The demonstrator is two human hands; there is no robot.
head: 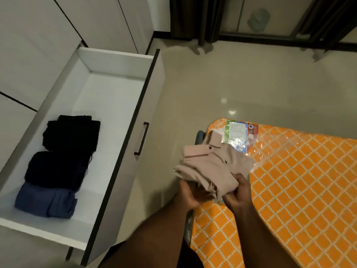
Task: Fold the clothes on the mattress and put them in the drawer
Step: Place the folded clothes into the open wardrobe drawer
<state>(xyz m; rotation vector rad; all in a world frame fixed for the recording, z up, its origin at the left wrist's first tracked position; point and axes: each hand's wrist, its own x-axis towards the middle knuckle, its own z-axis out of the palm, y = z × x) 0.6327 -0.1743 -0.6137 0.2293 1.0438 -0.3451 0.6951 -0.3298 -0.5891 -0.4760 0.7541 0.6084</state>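
Note:
A folded beige garment [210,161] with dark buttons is held over the left edge of the orange, white-latticed mattress [301,186]. My left hand [190,196] grips it from below on the left. My right hand [238,194] grips its near end on the right. The white drawer [119,64] stands pulled open on the left. Inside it lie three folded items in a row: a black one [71,132] farthest, a dark navy one [56,169] in the middle, and a blue one [44,200] nearest.
The drawer's front panel with a black handle [142,139] juts toward the mattress, leaving a narrow strip of glossy beige floor [222,78] between. White cabinet fronts [38,45] rise on the left. Dark curtains [195,18] hang at the back. A plastic-wrapped label [237,132] sits on the mattress corner.

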